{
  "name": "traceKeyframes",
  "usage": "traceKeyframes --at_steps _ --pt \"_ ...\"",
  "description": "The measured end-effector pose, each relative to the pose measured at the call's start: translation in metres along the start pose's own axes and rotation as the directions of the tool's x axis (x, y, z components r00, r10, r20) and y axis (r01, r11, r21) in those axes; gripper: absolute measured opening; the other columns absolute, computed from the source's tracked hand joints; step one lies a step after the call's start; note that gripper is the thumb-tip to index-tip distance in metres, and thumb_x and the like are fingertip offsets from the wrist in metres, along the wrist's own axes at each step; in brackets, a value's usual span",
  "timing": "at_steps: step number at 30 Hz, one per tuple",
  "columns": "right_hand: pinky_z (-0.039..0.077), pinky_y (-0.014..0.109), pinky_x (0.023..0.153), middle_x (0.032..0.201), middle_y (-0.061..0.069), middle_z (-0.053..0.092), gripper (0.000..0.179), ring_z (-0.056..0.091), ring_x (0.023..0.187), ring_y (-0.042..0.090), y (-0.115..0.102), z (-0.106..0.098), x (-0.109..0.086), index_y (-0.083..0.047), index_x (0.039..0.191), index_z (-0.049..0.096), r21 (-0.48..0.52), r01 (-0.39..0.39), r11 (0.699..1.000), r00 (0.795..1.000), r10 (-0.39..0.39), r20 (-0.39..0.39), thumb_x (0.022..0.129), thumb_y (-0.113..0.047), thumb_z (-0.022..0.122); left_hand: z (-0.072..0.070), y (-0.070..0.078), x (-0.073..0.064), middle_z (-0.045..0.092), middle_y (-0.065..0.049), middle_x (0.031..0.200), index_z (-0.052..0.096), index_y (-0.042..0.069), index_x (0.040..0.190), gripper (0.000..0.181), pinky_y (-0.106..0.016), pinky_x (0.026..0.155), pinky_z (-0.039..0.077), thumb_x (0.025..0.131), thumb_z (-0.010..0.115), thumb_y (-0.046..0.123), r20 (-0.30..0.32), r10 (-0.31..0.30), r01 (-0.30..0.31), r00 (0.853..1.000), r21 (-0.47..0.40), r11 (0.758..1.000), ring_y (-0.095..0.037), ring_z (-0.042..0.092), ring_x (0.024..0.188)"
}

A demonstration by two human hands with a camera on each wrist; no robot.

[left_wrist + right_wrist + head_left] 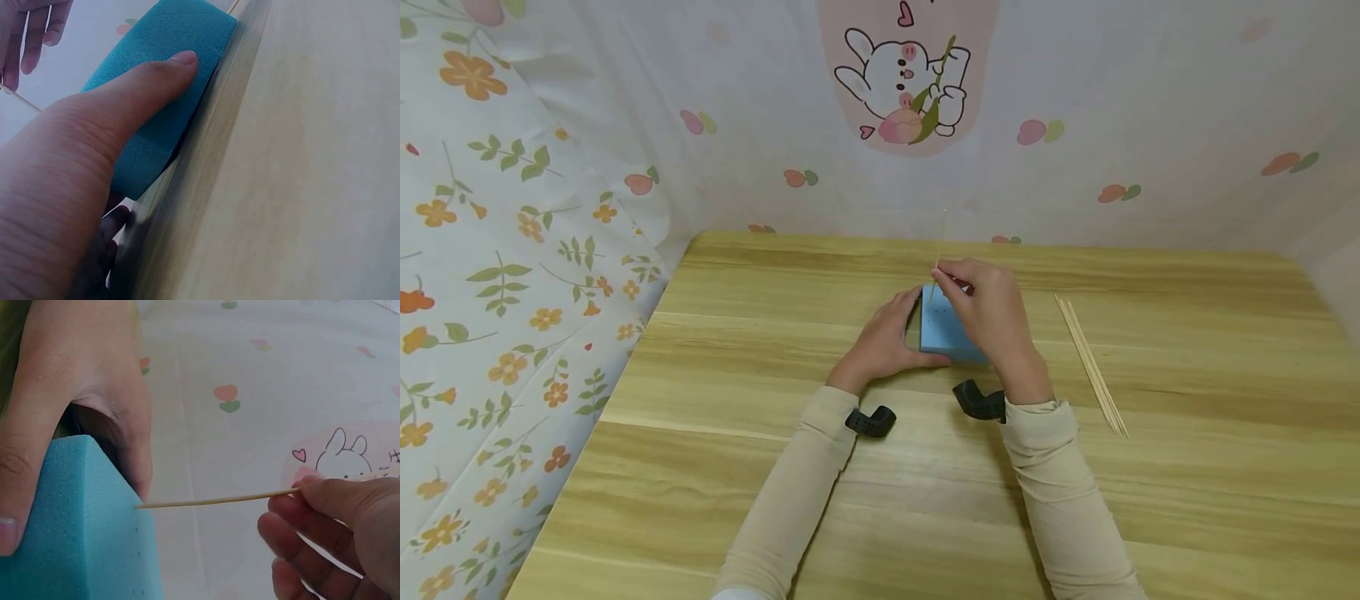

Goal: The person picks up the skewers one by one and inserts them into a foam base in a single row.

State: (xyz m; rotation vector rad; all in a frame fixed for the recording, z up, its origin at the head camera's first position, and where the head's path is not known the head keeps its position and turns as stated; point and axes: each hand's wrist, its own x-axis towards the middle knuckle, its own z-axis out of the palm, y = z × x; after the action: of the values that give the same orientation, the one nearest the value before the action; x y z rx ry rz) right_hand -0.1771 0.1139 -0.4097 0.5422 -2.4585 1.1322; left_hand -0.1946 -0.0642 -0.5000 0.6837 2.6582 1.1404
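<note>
A light blue foam block (942, 340) lies on the table with small dark holes in its top. My left hand (883, 340) holds it from the left, its thumb along the near side (156, 81) and its fingers round the far side. Between thumb and fingertips, my right hand (996, 308) pinches a thin bamboo skewer (212, 501) above the block. The skewer stands nearly upright, its lower tip right at the block's top face near the far left corner. In the right wrist view, a row of holes runs along that face beside the tip.
Several loose bamboo skewers (1092, 367) lie side by side on the wooden table (715, 367), right of the block. A patterned cloth (737, 100) hangs behind the table and down its left side. Black curved pieces (871, 422) sit at both wrists.
</note>
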Motion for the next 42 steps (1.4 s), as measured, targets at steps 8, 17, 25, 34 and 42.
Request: traceKeyframes --at_steps 8,17,25,34,42 --pt "0.055 0.041 0.065 0.108 0.018 0.077 0.023 0.07 0.076 0.027 0.001 0.003 -0.002 0.002 0.116 0.078 -0.036 -0.011 0.999 1.0 0.011 0.012 0.101 -0.013 0.07 0.001 0.0 0.0 0.036 -0.006 0.164 0.022 0.011 0.166 0.12 -0.05 0.121 0.029 0.076 0.089 0.055 -0.009 0.03 -0.03 1.0 -0.005 1.0 -0.027 0.036 0.149" --pt "0.056 0.043 0.066 0.106 0.018 0.077 0.024 0.072 0.077 0.028 0.003 0.001 -0.004 0.002 0.115 0.078 -0.051 -0.042 0.998 0.999 0.043 0.024 0.102 -0.015 0.069 0.005 0.001 0.002 0.036 -0.006 0.165 0.022 0.011 0.166 0.12 -0.049 0.122 0.029 0.076 0.09 0.054 -0.015 0.038 -0.038 0.999 -0.008 0.999 -0.027 0.036 0.15" --pt "0.056 0.049 0.082 0.12 0.016 0.073 0.04 0.07 0.096 0.033 0.006 -0.03 -0.006 -0.004 0.138 0.066 0.015 -0.23 0.973 0.965 0.226 0.134 0.103 -0.022 0.068 0.008 0.004 0.004 0.034 -0.011 0.165 0.022 0.007 0.165 0.123 -0.05 0.121 0.03 0.075 0.09 0.054 -0.011 0.02 -0.02 1.0 -0.015 1.0 -0.033 0.034 0.151" --pt "0.053 0.049 0.079 0.107 0.02 0.073 0.026 0.067 0.091 0.034 0.032 -0.075 -0.026 -0.001 0.12 0.074 -0.124 -0.284 0.951 0.943 0.3 0.142 0.106 -0.019 0.062 0.007 0.002 0.003 0.027 -0.01 0.169 0.018 0.01 0.167 0.127 -0.051 0.122 0.028 0.073 0.09 0.058 0.007 -0.047 0.047 0.999 -0.008 0.999 -0.033 0.027 0.154" --pt "0.051 0.05 0.082 0.113 0.023 0.07 0.031 0.065 0.099 0.038 0.081 -0.129 -0.052 0.004 0.118 0.071 -0.264 -0.439 0.859 0.782 0.51 0.359 0.102 -0.023 0.066 0.002 0.001 -0.001 0.022 -0.01 0.171 0.015 0.012 0.167 0.127 -0.053 0.123 0.025 0.074 0.088 0.059 0.018 -0.073 0.073 0.997 -0.004 0.997 -0.033 0.022 0.156"
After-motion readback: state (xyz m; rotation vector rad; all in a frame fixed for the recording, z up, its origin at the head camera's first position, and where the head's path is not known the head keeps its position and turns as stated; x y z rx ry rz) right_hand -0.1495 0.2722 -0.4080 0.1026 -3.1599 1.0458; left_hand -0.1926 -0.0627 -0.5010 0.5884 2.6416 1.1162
